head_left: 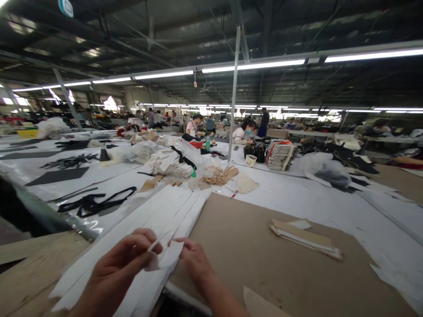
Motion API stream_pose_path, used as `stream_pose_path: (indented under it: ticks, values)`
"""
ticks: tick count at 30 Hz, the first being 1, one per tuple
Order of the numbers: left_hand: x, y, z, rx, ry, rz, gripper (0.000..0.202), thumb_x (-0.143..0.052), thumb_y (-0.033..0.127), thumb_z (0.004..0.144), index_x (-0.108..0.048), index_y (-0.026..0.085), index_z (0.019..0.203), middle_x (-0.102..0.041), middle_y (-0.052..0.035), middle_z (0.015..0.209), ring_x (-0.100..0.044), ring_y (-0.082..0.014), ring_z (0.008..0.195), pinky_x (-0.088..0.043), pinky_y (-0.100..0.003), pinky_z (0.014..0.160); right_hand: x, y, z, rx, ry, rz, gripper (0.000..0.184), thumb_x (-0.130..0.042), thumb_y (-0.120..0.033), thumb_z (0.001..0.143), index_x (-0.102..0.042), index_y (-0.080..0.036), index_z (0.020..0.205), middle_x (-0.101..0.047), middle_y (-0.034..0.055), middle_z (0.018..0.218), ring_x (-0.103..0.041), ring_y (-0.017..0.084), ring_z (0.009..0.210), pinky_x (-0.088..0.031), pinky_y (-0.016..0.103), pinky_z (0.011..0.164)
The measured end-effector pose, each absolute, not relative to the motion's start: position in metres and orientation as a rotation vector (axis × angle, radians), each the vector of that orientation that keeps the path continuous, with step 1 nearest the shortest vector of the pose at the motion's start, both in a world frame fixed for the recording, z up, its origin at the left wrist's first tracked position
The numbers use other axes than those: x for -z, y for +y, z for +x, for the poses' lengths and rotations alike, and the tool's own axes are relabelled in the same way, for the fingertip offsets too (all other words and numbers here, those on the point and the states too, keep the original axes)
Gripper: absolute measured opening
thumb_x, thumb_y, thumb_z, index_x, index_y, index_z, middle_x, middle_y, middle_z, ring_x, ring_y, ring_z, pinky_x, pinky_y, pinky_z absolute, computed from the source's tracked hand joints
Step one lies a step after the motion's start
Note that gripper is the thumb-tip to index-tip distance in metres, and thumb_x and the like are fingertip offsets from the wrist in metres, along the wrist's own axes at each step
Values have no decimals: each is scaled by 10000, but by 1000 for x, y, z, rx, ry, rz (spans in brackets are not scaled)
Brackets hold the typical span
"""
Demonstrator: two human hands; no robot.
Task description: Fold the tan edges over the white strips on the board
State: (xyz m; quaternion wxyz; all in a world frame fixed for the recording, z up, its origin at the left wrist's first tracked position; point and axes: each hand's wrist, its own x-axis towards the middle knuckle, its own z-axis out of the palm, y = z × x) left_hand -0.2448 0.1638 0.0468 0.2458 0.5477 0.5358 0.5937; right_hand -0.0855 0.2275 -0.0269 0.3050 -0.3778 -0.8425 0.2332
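My left hand [115,268] is closed, its thumb and fingers pinching a small, thin white piece [152,262], paper or fabric. Close beside it, the fingertips of my right hand [195,260] pinch the end of a white strip [173,254]. Whether the two white pieces are joined I cannot tell; the left hand's grip is slightly blurred. Beneath both hands, long white strips [161,207] lie side by side on the table, running away from me. My right forearm passes over the edge of a brown board [244,233].
A small stack of brown and white strips [306,240] lies on the board. Black straps [99,202] are at left. Farther back are tan pieces [221,175], a green-capped bottle [194,178], plastic bags [325,169] and a metal post [234,97]. Several people work beyond.
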Motion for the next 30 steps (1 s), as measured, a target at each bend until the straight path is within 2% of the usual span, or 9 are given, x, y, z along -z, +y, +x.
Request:
stream_pose_path:
  ticks: [3, 5, 7, 9, 14, 17, 19, 26, 30]
  values:
    - [-50, 134, -200, -1265, 1055, 1606, 211, -749, 351, 773, -650, 172, 827, -641, -63, 976, -614, -219, 932, -526, -289, 776, 29, 191, -23, -1109, -1926, -935, 648, -121, -534, 1024, -523, -105, 1295, -694, 129, 1054, -666, 203, 897, -517, 331, 732]
    - [-48, 122, -172, -1022, 817, 1637, 163, -707, 260, 823, -648, 187, 955, -612, -72, 1039, -585, -202, 975, -488, -297, 843, 32, 161, 27, -1404, -1704, -860, 751, -136, -651, 976, -584, -114, 1248, -706, 142, 1043, -673, 210, 876, -507, 337, 763]
    - [-42, 115, -146, -831, 723, 1617, 250, -665, 220, 852, -613, 217, 1096, -586, -67, 1104, -567, -180, 962, -465, -296, 844, 33, 130, 74, -1941, -1010, -650, 809, -258, -768, 895, -675, -108, 1109, -711, 162, 1009, -665, 241, 907, -471, 376, 857]
    - [-35, 112, -123, -690, 711, 1595, 388, -654, 181, 843, -553, 251, 1211, -578, -37, 1053, -547, -147, 872, -450, -267, 772, 33, 101, 111, -2063, -746, -554, 824, -298, -798, 863, -709, -102, 1024, -715, 165, 966, -657, 252, 927, -444, 388, 905]
    - [-26, 108, -76, -421, 695, 1609, 544, -620, 98, 800, -479, 270, 1296, -548, 22, 870, -524, -134, 804, -418, -239, 705, 29, 47, 158, -1853, -856, -772, 707, -493, -775, 806, -668, -153, 1093, -695, 114, 946, -638, 233, 881, -451, 376, 860]
    - [-22, 104, -50, -295, 652, 1664, 553, -599, 85, 775, -495, 275, 1283, -567, 10, 939, -542, -142, 837, -430, -238, 720, 33, 27, 173, -1663, -968, -1048, 470, -721, -576, 766, -653, -181, 1011, -665, 42, 875, -591, 171, 791, -439, 282, 750]
    - [-18, 99, -35, -223, 644, 1700, 554, -594, 94, 757, -507, 277, 1273, -579, 0, 994, -543, -146, 845, -435, -235, 721, 41, 14, 182, -1595, -978, -1175, 361, -762, -492, 754, -634, -182, 888, -627, 2, 788, -545, 137, 725, -406, 238, 675]
    - [3, 82, -25, 175, 865, 1675, 516, -665, 158, 675, -624, 305, 1168, -629, 33, 978, -556, -181, 894, -422, -221, 735, 80, -34, 226, -1489, -807, -1377, 406, -771, -551, 702, -615, -185, 783, -597, -14, 687, -528, 127, 650, -392, 232, 616]
    - [13, 93, -36, 59, 940, 1510, 332, -681, 277, 727, -650, 238, 1055, -600, 26, 870, -519, -145, 775, -416, -199, 653, 84, -46, 250, -1527, -683, -1386, 439, -788, -571, 666, -617, -184, 782, -648, 8, 689, -561, 134, 615, -408, 242, 591]
